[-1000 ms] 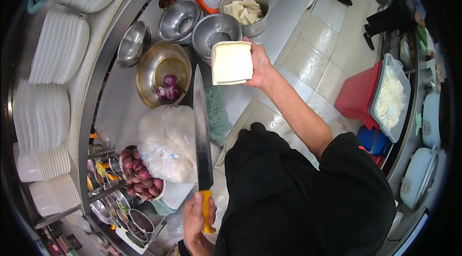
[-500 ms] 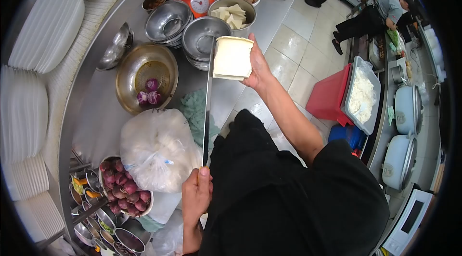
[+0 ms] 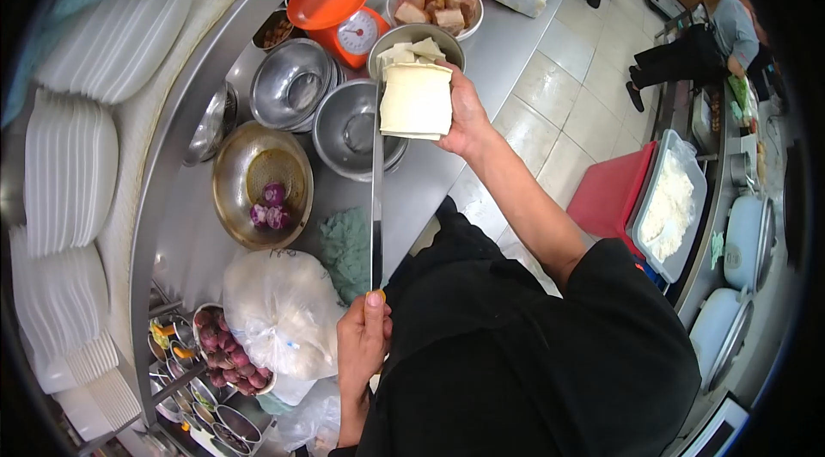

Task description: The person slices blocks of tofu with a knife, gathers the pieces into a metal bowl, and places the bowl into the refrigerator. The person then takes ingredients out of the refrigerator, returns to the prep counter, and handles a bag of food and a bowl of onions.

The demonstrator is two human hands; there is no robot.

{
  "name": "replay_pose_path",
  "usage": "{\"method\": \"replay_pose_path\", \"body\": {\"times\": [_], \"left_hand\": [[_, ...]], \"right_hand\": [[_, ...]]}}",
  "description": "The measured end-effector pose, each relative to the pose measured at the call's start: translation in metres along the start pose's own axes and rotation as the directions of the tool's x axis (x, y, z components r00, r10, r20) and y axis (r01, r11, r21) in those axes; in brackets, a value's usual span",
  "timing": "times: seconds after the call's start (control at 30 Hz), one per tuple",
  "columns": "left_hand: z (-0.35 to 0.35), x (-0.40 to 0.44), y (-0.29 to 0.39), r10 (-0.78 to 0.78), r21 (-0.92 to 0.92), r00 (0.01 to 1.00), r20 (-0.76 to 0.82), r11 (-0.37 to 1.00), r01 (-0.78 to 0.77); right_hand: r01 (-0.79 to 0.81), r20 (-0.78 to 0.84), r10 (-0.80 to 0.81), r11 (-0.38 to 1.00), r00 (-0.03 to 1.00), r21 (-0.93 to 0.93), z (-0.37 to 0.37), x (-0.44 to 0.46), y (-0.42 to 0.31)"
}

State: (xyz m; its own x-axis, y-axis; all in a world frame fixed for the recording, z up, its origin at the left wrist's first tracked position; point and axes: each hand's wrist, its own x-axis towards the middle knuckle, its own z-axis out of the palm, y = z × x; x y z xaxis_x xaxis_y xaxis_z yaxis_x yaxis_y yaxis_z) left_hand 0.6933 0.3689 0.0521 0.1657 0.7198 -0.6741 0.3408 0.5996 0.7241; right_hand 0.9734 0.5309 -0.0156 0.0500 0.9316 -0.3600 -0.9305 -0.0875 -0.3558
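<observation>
My right hand (image 3: pixel 468 117) holds a pale, square block of tofu (image 3: pixel 416 100) from its right side, fingers partly hidden under it. Along the tofu's left edge stands the long narrow blade of a knife (image 3: pixel 376 216). My left hand (image 3: pixel 361 341) is closed round the knife's handle, thumb on top. In the view, the tofu overlaps the near rim of a metal bowl (image 3: pixel 455 49) with cut white pieces (image 3: pixel 411 51) in it. A stack of steel bowls (image 3: pixel 344 134) sits just left of the blade.
On the steel counter (image 3: pixel 490 61) are an orange scale (image 3: pixel 357 31), a bowl of meat chunks (image 3: pixel 438 0), a pan with peeled onions (image 3: pixel 273 208), a green cloth (image 3: pixel 345 255) and a filled plastic bag (image 3: pixel 284 311). Plates (image 3: pixel 69 173) line the left. Other people work at far right.
The view has shifted, so the counter things sit lower. My hands, the knife and the tofu are now closer to the bowl of white pieces, the tofu overlapping it. Both grips are unchanged.
</observation>
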Motion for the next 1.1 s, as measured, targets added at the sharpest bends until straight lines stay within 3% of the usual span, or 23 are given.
{"method": "replay_pose_path", "body": {"times": [0.17,0.5,0.7,0.8,0.93,1.1], "left_hand": [[0.037,0.019,0.024,-0.001,-0.025,0.999,-0.042,1.000,0.000],[0.069,0.034,0.033,-0.016,-0.045,0.994,-0.107,0.999,0.011],[0.061,0.039,0.028,0.033,-0.011,0.997,-0.071,0.999,-0.034],[0.053,0.042,0.025,0.043,-0.092,0.999,-0.014,0.995,-0.044],[0.047,0.046,0.019,0.102,-0.156,0.994,-0.028,0.982,-0.105],[0.050,0.056,0.006,0.283,0.015,0.954,-0.094,0.959,-0.283]], "right_hand": [[-0.134,0.069,0.132,0.991,0.989,0.027,-0.016,0.032,-0.041],[-0.152,-0.069,0.152,0.988,0.986,-0.004,-0.014,0.052,-0.058],[-0.270,-0.032,0.268,0.961,0.963,-0.054,0.000,0.040,-0.060],[-0.296,-0.007,0.296,0.954,0.955,-0.050,0.002,0.034,-0.057],[-0.321,0.036,0.321,0.947,0.946,-0.028,-0.010,0.037,-0.063],[-0.364,-0.012,0.365,0.927,0.931,-0.094,-0.001,0.035,-0.086]]}}
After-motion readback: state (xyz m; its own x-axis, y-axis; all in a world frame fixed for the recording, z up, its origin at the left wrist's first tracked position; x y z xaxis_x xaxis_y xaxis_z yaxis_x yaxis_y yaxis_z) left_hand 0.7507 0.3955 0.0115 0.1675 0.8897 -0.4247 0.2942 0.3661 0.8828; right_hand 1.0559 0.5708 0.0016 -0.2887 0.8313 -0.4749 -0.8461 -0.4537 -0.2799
